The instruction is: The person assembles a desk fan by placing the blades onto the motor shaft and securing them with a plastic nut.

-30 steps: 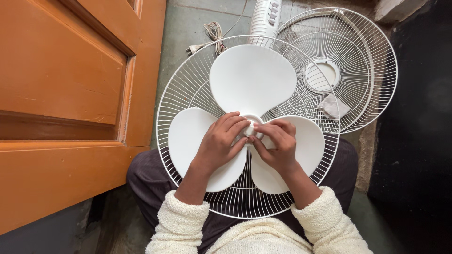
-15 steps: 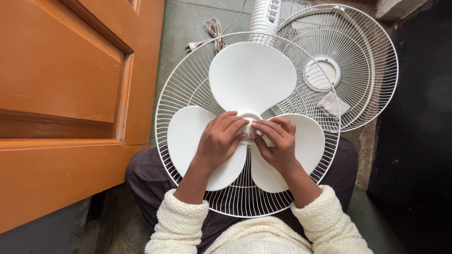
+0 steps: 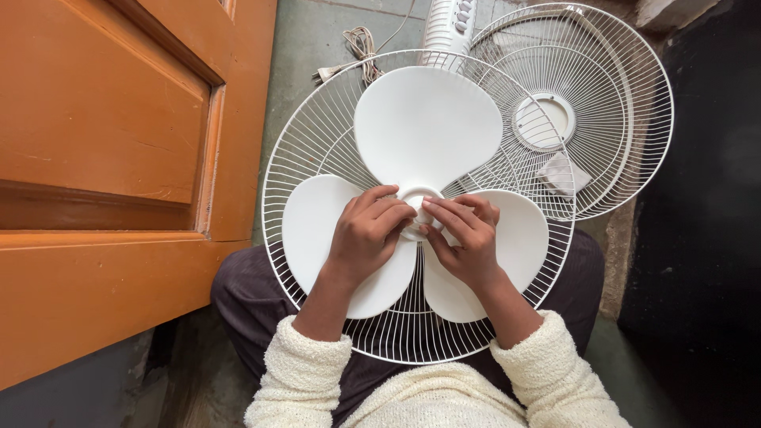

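Observation:
A white three-bladed fan blade (image 3: 426, 127) lies inside a round white wire guard (image 3: 317, 147) that rests on my lap. Both hands meet at the blade's white centre hub (image 3: 414, 198). My left hand (image 3: 366, 236) curls over the hub from the left, its fingertips on it. My right hand (image 3: 468, 238) comes in from the right, fingers pinching at the hub's edge. The hub is mostly hidden by my fingers. Cream knitted sleeves cover both forearms.
A second white wire guard (image 3: 606, 95) with a round centre plate lies on the floor at the upper right. The fan's white body with buttons (image 3: 449, 24) and a coiled cord (image 3: 357, 47) lie at the top. An orange wooden door (image 3: 111, 158) fills the left.
The view and fan have shifted slightly upward. My fingers have worked a little around the hub, which shows more now between them.

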